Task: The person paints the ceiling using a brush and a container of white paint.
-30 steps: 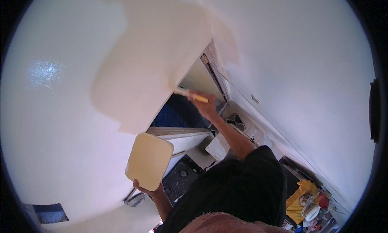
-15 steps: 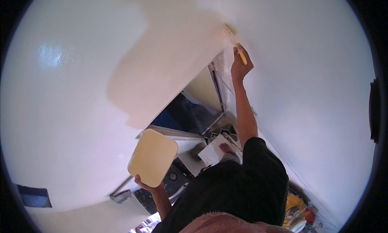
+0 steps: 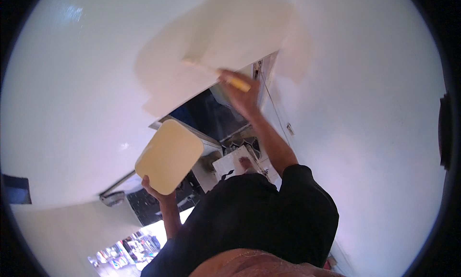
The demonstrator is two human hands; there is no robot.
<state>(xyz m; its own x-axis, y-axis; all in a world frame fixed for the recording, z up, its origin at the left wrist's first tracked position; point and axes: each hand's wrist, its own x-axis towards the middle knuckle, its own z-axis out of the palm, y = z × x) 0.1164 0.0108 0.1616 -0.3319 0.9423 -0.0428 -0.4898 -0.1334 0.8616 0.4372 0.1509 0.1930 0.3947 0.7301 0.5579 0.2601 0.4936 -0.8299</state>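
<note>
My right hand (image 3: 246, 95), blurred by motion, is wrapped round the yellow handle of a paintbrush (image 3: 239, 83). The brush points left, its pale, blurred head against the white wall (image 3: 86, 99) above the opening. Lower and to the left, my left hand (image 3: 158, 194) grips the lower edge of a cream-coloured tub (image 3: 170, 157) with rounded corners. Its thumb shows at the rim, while the other fingers are mostly hidden. A smooth pale face of the tub shows; I cannot tell how much paint is in it.
A dark opening (image 3: 206, 111) lies below the wall's edge. My bare foot (image 3: 245, 162) stands on a white surface (image 3: 232, 162) far below. Beside it is a black speckled counter (image 3: 149, 205). Another white wall (image 3: 365, 109) rises on the right. A broad shadow falls across the painted surface.
My right hand has brought the brush down and left, from the corner between the walls onto the left wall. The tub in my left hand has shifted up and left as the view turned.
</note>
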